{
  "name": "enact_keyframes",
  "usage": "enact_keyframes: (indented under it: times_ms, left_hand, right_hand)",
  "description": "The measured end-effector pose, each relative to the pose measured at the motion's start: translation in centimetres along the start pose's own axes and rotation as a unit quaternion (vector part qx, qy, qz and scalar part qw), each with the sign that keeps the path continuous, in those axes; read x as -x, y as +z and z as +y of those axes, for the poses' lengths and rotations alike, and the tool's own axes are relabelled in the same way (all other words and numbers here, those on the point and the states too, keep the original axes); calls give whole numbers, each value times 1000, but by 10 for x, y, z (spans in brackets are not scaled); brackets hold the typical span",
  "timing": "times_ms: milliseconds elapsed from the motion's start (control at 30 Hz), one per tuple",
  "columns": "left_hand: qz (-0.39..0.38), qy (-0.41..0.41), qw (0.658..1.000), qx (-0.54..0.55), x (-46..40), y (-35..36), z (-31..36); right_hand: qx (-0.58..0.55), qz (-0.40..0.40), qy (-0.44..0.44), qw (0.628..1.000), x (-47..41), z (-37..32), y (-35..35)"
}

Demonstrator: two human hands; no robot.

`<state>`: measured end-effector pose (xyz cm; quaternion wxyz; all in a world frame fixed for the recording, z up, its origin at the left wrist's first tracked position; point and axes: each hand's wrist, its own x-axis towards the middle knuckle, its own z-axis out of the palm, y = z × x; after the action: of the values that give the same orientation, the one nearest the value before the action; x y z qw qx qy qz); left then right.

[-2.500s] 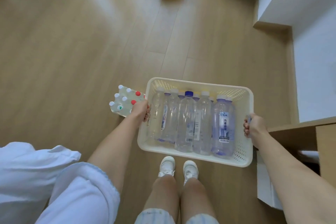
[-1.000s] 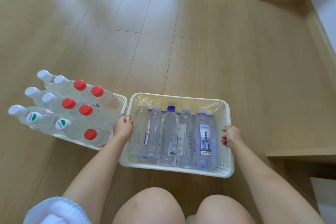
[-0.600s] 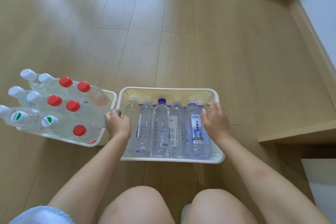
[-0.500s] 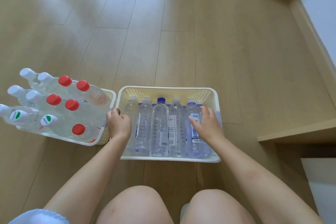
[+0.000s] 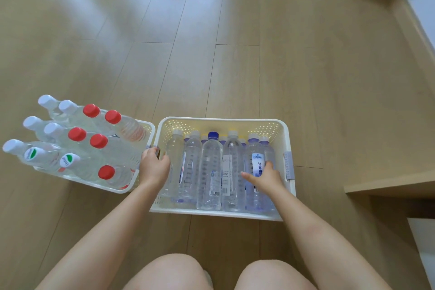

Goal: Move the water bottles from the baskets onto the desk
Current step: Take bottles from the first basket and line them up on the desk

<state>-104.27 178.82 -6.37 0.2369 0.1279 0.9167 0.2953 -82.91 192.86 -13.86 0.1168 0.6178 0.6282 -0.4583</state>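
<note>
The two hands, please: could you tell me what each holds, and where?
Left hand grips the right basket's left-side handle. Right hand rests on a blue-labelled bottle's middle, not clearly gripping it.
</note>
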Motion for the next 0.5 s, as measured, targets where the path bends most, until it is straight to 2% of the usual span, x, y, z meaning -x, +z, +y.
enact_keyframes:
  times_ms: [133,200,267,333,400,433,500]
  left_hand:
    - [9,-4,1000,-25,-1,2,3]
    - [39,23,999,-12,2,6,9]
    - [23,61,998,4,6,14,20]
    - [-90,53,995,5,11,27,32]
    - [-231,1,973,1,16,45,45]
    - [-274,-19,961,-11,19,55,50]
    - [-304,-13,950,-69,25,75,59]
  right_hand:
    - [-32,-14,-25,999,1,2,-5]
    - [-33,-14,-30,999,3,3,-8]
    - [-28,-6,-36,999,6,4,-11]
    - [-63,-5,-47,997,9,4,-16]
    - [-136,-16,-56,989,14,0,-21]
    - [-172,-20,-65,983,18,-3,-25]
    - [-231,-33,-82,969,27,-10,-35]
